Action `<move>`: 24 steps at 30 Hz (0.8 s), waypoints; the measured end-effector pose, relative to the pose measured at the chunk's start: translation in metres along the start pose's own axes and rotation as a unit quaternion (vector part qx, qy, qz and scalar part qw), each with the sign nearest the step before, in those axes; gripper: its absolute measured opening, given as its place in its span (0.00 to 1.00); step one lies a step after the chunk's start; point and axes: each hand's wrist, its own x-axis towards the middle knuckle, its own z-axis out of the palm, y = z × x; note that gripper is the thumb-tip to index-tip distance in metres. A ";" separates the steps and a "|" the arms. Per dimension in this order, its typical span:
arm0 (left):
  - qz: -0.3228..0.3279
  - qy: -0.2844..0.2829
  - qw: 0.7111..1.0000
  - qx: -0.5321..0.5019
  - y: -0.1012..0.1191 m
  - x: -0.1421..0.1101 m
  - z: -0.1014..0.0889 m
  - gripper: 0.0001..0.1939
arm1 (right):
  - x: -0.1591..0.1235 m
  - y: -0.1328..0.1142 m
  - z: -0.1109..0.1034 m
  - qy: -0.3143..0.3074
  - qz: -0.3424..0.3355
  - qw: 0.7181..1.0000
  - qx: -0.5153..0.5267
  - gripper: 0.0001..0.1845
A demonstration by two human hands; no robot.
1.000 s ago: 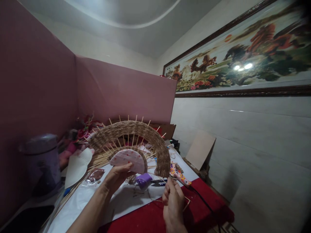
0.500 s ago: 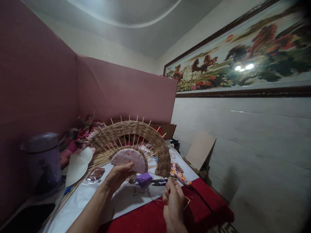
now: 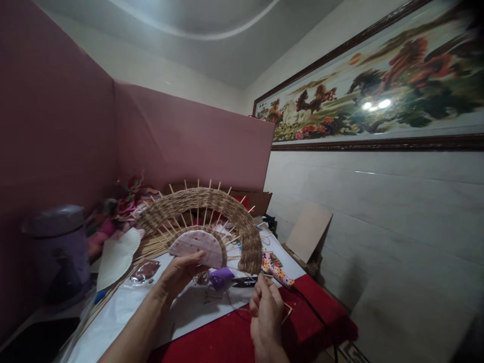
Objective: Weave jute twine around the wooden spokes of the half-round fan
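Note:
My left hand grips a half-round woven fan by its middle, the thumb lying on the pale, red-spotted fabric half-disc. Thin wooden sticks radiate from the disc through a broad brown twine band, their tips poking past the outer edge. At the band's lower right end, my right hand is closed in a pinch. Thin twine hangs in a loop toward that hand; its exact hold is partly hidden by the fingers. Dark-handled scissors and a purple object lie below the fan.
A flower-patterned glue gun with a black cord rests at the right on the red cloth. Bundled sticks, a white scalloped paper piece, a plastic packet and a purple canister are at the left.
The whole view has shifted slightly, so the fan and both hands appear a little further left. Both hands keep about the same hold.

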 end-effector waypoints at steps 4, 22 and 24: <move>0.000 0.011 1.000 -0.014 0.001 0.000 0.001 0.06 | -0.001 -0.001 0.002 0.003 -0.024 0.999 -0.021 0.22; 0.028 0.074 0.996 -0.049 0.000 0.006 0.002 0.13 | -0.003 -0.005 0.011 -0.010 -0.041 0.999 -0.013 0.21; 0.026 0.070 0.996 -0.053 0.001 0.005 0.003 0.15 | -0.005 -0.005 0.013 -0.021 -0.039 0.999 -0.020 0.21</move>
